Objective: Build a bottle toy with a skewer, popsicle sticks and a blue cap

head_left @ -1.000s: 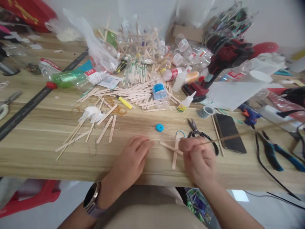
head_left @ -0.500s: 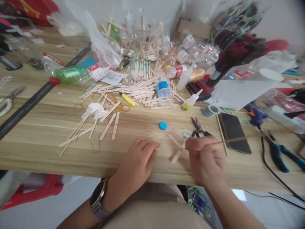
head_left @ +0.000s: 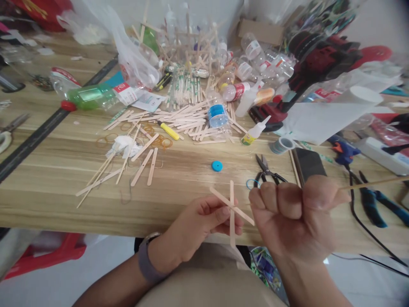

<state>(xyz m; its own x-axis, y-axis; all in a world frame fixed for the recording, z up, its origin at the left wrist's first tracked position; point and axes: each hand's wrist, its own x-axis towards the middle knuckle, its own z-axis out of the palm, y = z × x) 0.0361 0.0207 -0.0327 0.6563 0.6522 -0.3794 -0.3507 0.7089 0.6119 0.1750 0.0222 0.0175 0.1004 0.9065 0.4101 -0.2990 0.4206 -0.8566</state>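
Observation:
My left hand (head_left: 211, 217) pinches two crossed popsicle sticks (head_left: 231, 194) near the middle, thumb on top, just over the table's front edge. To its right, my right hand (head_left: 297, 213) is closed in a fist around a thin wooden skewer (head_left: 373, 183) that points out to the right. A blue round cap (head_left: 217, 166) with a small hole in its centre lies on the table beyond the left hand. Small black-handled scissors (head_left: 267, 170) lie open beyond the right hand, and a blue ring (head_left: 252, 183) is beside them.
Loose popsicle sticks (head_left: 182, 119), a yellow-handled tool (head_left: 169, 131), a glue bottle (head_left: 255, 131) and plastic bottles cover the back. A phone (head_left: 309, 164), pliers (head_left: 372, 204), a glue gun (head_left: 343, 149) and a cordless tool (head_left: 306, 72) stand or lie to the right.
My left hand has turned over and taken the crossed sticks, now lifted off the table. My right hand has swung right and up with the skewer, away from the sticks.

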